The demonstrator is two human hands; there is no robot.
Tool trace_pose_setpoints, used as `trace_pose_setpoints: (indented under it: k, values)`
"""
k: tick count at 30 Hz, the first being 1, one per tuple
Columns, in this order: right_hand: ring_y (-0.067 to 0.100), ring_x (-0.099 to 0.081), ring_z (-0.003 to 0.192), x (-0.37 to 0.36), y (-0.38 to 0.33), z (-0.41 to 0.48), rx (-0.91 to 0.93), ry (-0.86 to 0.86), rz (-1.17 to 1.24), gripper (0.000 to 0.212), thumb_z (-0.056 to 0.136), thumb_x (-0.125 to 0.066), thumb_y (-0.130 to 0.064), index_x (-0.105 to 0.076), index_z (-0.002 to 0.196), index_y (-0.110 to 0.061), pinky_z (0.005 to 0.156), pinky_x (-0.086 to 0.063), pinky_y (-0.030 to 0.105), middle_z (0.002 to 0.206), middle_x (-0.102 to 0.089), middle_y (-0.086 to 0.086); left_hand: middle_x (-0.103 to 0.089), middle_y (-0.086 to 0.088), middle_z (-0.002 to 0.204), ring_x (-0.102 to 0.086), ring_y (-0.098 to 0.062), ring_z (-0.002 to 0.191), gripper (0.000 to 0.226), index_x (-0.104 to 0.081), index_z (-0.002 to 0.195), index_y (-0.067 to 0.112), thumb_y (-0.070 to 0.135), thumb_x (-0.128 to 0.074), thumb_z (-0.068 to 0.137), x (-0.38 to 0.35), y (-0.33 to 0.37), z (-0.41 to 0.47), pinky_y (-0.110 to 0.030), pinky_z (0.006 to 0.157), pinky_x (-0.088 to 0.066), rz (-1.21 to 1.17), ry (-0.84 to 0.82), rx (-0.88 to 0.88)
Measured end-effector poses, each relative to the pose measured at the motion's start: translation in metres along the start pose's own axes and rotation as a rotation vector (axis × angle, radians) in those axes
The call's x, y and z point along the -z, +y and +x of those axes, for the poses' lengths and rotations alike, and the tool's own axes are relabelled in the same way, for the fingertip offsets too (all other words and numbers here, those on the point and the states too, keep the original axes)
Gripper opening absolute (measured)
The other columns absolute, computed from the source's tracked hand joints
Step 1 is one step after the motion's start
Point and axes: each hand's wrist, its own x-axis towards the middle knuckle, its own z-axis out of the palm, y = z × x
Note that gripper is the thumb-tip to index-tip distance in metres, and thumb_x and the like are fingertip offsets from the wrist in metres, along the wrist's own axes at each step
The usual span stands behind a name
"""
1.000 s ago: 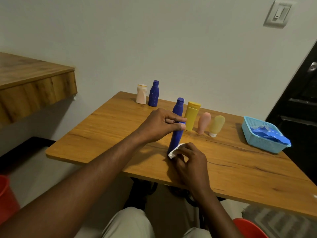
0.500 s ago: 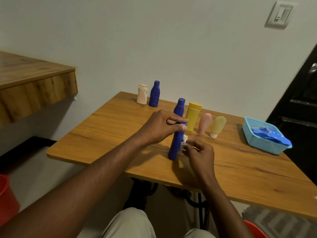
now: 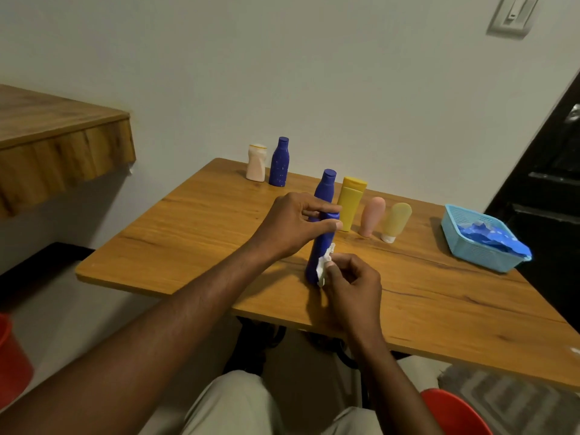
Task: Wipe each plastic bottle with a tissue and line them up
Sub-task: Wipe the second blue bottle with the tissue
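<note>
A red bucket shows at the far left edge, low on the floor, below a wooden shelf that juts from the wall. On the wooden surface, at its far left corner by the wall, a cream bottle and a speckled dark blue bottle stand upright, just beside each other.

Nearer the person, the left hand grips the upper body of a tall blue bottle, its fingers curled round it and the thumb across the front. This bottle has its base down on the surface, leans a little to the right, and its cap rises above the hand. The right hand pinches a crumpled white tissue between thumb and fingers and holds it against the bottle's lower right side.

Behind the blue bottle, a row runs to the right: a yellow bottle, a pink tube and a pale yellow tube, each standing cap down, near one another but apart. Well to the right, a light blue basket sits at the edge of the surface with crumpled blue material in it. A light switch is on the wall above, and a red seat shows at the bottom right.
</note>
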Motion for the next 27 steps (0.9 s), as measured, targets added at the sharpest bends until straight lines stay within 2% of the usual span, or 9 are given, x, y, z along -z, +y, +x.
trace_pose_setpoints:
  k: [5, 10, 13, 15, 19, 21, 24, 26, 27]
  values:
    - [0.015, -0.068, 0.092, 0.001, 0.007, 0.008, -0.110, -0.071, 0.013, 0.013, 0.095, -0.062, -0.008, -0.070, 0.098, -0.018, 0.074, -0.051, 0.027, 0.094, -0.072, -0.002, -0.073, 0.008, 0.121, -0.067, 0.002, 0.102, 0.035, -0.076, 0.119, 0.026, 0.028, -0.083, 0.084, 0.000, 0.000, 0.000, -0.008, 0.078, -0.053, -0.003, 0.010, 0.006]
    - [0.003, -0.066, 0.080, -0.004, 0.006, -0.002, -0.121, -0.059, 0.055, 0.013, 0.087, -0.067, 0.000, -0.071, 0.086, -0.013, 0.071, -0.049, 0.021, 0.085, -0.073, -0.002, -0.073, 0.006, 0.120, -0.068, -0.006, 0.106, 0.035, -0.077, 0.119, 0.023, 0.026, -0.083, 0.085, -0.005, -0.001, -0.003, -0.011, 0.081, -0.055, 0.002, 0.053, -0.016]
    - [0.007, -0.066, 0.082, -0.012, 0.005, 0.000, -0.112, -0.013, 0.077, 0.015, 0.088, -0.064, 0.000, -0.069, 0.090, -0.014, 0.074, -0.051, 0.027, 0.088, -0.071, -0.002, -0.073, 0.006, 0.120, -0.069, -0.007, 0.106, 0.034, -0.077, 0.118, 0.023, 0.025, -0.083, 0.085, -0.005, 0.000, -0.004, -0.014, 0.083, -0.056, 0.005, 0.068, -0.018]
    - [0.011, -0.065, 0.091, -0.015, 0.001, 0.003, -0.113, 0.017, 0.099, 0.019, 0.092, -0.059, -0.002, -0.066, 0.099, -0.019, 0.076, -0.051, 0.029, 0.095, -0.069, -0.003, -0.074, 0.006, 0.121, -0.070, -0.006, 0.104, 0.034, -0.077, 0.119, 0.024, 0.025, -0.082, 0.085, -0.004, 0.000, -0.004, -0.014, 0.082, -0.057, 0.010, 0.061, -0.017]
    - [0.011, -0.067, 0.100, -0.016, -0.015, 0.013, -0.071, 0.069, 0.265, 0.030, 0.098, -0.051, -0.001, -0.069, 0.112, -0.020, 0.079, -0.054, 0.025, 0.102, -0.072, -0.005, -0.074, 0.006, 0.119, -0.069, -0.001, 0.099, 0.035, -0.076, 0.120, 0.023, 0.024, -0.082, 0.086, -0.002, 0.000, -0.003, -0.013, 0.082, -0.056, 0.018, 0.047, -0.028]
    - [0.008, -0.067, 0.107, -0.017, -0.025, 0.021, -0.003, 0.101, 0.320, 0.031, 0.101, -0.050, -0.003, -0.071, 0.117, -0.019, 0.088, -0.056, 0.026, 0.109, -0.073, -0.007, -0.074, 0.006, 0.118, -0.070, -0.004, 0.102, 0.035, -0.076, 0.120, 0.022, 0.025, -0.082, 0.086, -0.003, -0.001, -0.003, -0.015, 0.085, -0.057, 0.031, 0.053, -0.039]
    - [0.007, -0.064, 0.114, -0.019, -0.030, 0.021, 0.056, 0.052, 0.330, 0.033, 0.105, -0.043, -0.009, -0.068, 0.125, -0.019, 0.095, -0.054, 0.024, 0.117, -0.071, -0.008, -0.074, 0.007, 0.117, -0.070, -0.005, 0.103, 0.035, -0.076, 0.120, 0.022, 0.027, -0.082, 0.086, -0.002, -0.001, -0.003, -0.014, 0.085, -0.056, 0.021, 0.057, -0.039]
    - [0.013, -0.063, 0.112, -0.019, -0.019, 0.014, -0.008, -0.021, 0.250, 0.033, 0.108, -0.038, -0.021, -0.066, 0.125, -0.016, 0.093, -0.053, 0.028, 0.117, -0.069, -0.002, -0.074, 0.007, 0.116, -0.069, -0.003, 0.102, 0.034, -0.076, 0.120, 0.022, 0.025, -0.082, 0.086, -0.001, -0.001, -0.003, -0.011, 0.084, -0.055, 0.010, 0.049, -0.033]
    - [0.021, -0.062, 0.108, -0.018, -0.011, 0.010, -0.060, -0.060, 0.202, 0.037, 0.109, -0.035, -0.030, -0.066, 0.119, -0.013, 0.091, -0.052, 0.035, 0.113, -0.068, 0.006, -0.074, 0.007, 0.117, -0.069, -0.002, 0.102, 0.034, -0.076, 0.120, 0.022, 0.024, -0.082, 0.086, -0.001, -0.001, -0.003, -0.011, 0.083, -0.055, 0.008, 0.044, -0.030]
